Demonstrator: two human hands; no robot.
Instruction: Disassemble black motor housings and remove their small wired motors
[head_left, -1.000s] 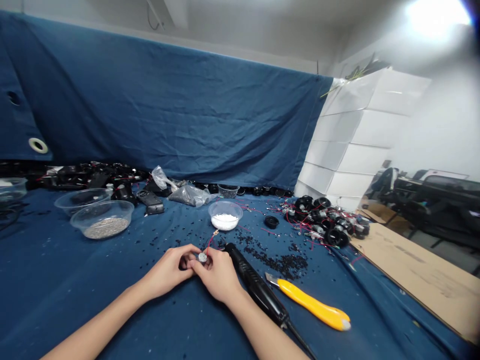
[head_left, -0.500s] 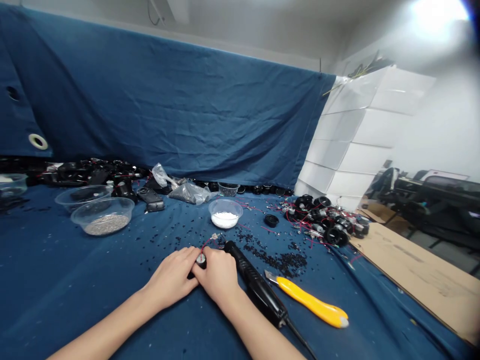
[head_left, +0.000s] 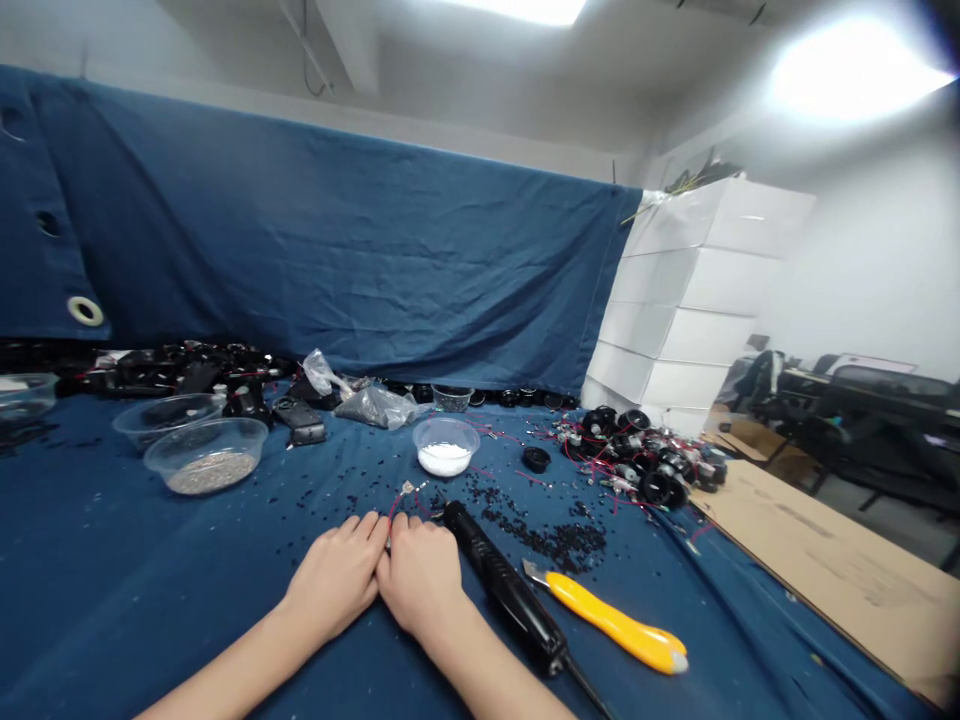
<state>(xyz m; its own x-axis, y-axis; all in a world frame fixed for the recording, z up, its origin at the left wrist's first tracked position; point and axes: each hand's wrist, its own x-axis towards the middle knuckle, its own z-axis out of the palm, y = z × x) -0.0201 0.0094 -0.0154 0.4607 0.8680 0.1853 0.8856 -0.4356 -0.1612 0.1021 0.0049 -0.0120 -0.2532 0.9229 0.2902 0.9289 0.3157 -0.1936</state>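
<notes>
My left hand (head_left: 337, 570) and my right hand (head_left: 421, 572) press together at the near middle of the blue cloth, fingers closed. Between them they grip a small wired motor, now nearly hidden by the fingers. Its red wire (head_left: 392, 508) comes out past the fingertips to a tiny pale connector (head_left: 407, 489). Just right of my right hand lies a black electric screwdriver (head_left: 510, 590) with its cord running toward me. Beyond it rests a yellow utility knife (head_left: 611, 618), blade out.
Small black pieces (head_left: 566, 543) are scattered past the screwdriver. A clear bowl of white bits (head_left: 445, 458) stands ahead, and a bowl of small metal parts (head_left: 212, 472) at left. A heap of black parts with red wires (head_left: 645, 455) lies right, by a cardboard sheet (head_left: 817, 545).
My view has tilted upward a little. The hands have drawn closer together, and the motor's round end that showed between them is now covered by fingers.
</notes>
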